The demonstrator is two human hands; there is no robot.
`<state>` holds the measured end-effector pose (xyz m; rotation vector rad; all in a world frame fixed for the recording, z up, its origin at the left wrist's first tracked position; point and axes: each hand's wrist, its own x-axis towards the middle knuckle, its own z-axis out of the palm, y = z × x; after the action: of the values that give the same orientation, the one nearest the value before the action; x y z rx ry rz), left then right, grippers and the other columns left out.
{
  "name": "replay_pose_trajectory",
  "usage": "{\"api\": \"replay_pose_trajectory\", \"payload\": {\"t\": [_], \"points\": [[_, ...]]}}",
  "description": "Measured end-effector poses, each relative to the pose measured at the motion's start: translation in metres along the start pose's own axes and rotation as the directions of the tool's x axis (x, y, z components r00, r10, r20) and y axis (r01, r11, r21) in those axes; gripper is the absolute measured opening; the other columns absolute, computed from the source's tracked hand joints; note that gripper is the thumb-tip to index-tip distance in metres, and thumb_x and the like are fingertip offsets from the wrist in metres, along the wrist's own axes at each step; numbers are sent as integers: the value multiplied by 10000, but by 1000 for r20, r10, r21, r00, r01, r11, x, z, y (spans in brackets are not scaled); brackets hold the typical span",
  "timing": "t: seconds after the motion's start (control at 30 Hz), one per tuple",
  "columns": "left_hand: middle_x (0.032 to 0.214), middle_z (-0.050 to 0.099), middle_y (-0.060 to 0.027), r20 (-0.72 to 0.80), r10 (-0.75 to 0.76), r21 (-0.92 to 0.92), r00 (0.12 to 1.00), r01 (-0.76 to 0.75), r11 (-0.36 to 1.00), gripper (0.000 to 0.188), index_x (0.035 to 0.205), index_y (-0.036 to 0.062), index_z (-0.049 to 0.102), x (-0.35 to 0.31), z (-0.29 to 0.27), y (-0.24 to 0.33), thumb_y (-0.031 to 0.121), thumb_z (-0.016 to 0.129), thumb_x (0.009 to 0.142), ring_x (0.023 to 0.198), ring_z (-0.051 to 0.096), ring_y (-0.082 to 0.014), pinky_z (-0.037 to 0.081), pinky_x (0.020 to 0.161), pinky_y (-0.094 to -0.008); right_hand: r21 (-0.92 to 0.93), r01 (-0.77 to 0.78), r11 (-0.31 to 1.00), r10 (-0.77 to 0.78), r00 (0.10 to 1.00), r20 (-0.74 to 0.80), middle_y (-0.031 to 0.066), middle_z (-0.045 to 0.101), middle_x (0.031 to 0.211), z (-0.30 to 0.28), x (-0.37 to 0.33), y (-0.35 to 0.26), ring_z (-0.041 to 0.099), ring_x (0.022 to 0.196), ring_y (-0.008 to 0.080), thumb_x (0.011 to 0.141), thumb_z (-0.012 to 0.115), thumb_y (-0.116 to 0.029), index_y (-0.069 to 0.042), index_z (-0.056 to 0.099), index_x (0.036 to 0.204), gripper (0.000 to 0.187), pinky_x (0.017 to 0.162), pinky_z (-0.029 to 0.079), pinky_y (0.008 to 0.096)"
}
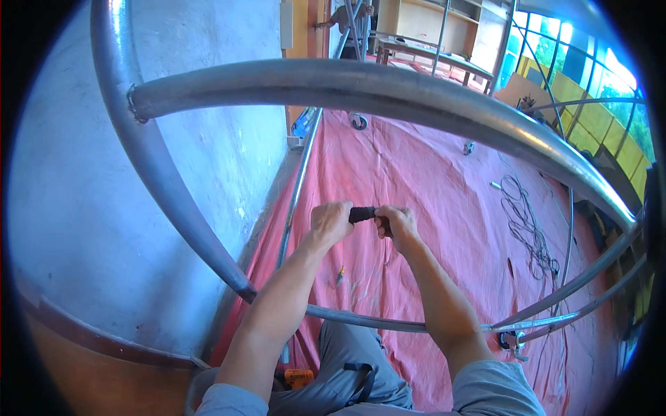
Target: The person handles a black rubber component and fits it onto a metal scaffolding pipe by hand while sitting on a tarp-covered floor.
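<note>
Both arms reach forward between metal tubes of a scaffold frame. My left hand (331,223) is closed round the left end of a short black cylindrical piece (361,214). The fingers of my right hand (399,225) are curled at its other end, with something dark partly showing beneath them. The black piece is level between the two hands; what it is, I cannot tell. Below the hands, a small yellow-and-grey object (340,276), shaped like a screwdriver, is on the pink sheeting (444,194).
A thick scaffold tube (312,80) crosses in front, and a lower tube (374,323) passes under my forearms. On the left is a pale wall (201,139). A tangled cable (525,225) and castor wheels (358,121) are on the floor. Another person (347,17) stands at the back.
</note>
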<state>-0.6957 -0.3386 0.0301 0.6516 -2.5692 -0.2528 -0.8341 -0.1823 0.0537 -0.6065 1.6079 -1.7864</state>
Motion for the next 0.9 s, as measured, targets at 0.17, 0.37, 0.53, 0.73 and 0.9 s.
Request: {"api": "replay_pose_trajectory", "payload": {"t": [0.17, 0.37, 0.53, 0.73, 0.9], "points": [[872, 775, -156, 29, -8, -14, 1000, 9, 1000, 148, 943, 105, 739, -1, -3, 3, 149, 751, 802, 850, 770, -365, 596, 741, -508, -46, 44, 998, -44, 999, -2, 82, 647, 643, 4, -5, -4, 572, 464, 153, 886, 662, -125, 18, 698, 735, 211, 453, 478, 313], [859, 773, -158, 33, -8, -4, 999, 8, 1000, 161, 958, 107, 743, 0, 0, 3, 162, 750, 807, 846, 773, -362, 602, 744, -505, -104, 30, 994, -33, 999, -30, 81, 649, 649, 3, -1, -1, 579, 472, 157, 911, 668, -116, 20, 716, 780, 194, 457, 490, 315], [871, 777, -164, 15, -24, -18, 1000, 24, 1000, 181, 965, 103, 749, -1, 3, -1, 170, 758, 797, 846, 773, -368, 604, 752, -508, -106, 40, 994, -39, 999, 12, 82, 658, 661, 4, -3, 0, 607, 503, 158, 935, 651, -136, 13, 709, 783, 221, 479, 512, 313], [917, 785, -182, 67, -93, -18, 993, 95, 995, 164, 982, 120, 753, 2, -3, 0, 184, 732, 833, 905, 770, -389, 597, 800, -525, -57, 21, 998, -18, 999, 46, 67, 664, 713, 5, 0, 4, 612, 527, 157, 997, 650, -205, 1, 700, 841, 263, 508, 526, 316], [895, 781, -187, 81, -92, -8, 992, 93, 996, 182, 976, 102, 749, 5, -6, 2, 197, 767, 822, 885, 772, -391, 604, 794, -518, -52, 34, 998, -31, 998, 57, 58, 668, 735, 3, 4, 7, 620, 546, 147, 1011, 642, -198, 14, 714, 889, 255, 518, 535, 316]]}}
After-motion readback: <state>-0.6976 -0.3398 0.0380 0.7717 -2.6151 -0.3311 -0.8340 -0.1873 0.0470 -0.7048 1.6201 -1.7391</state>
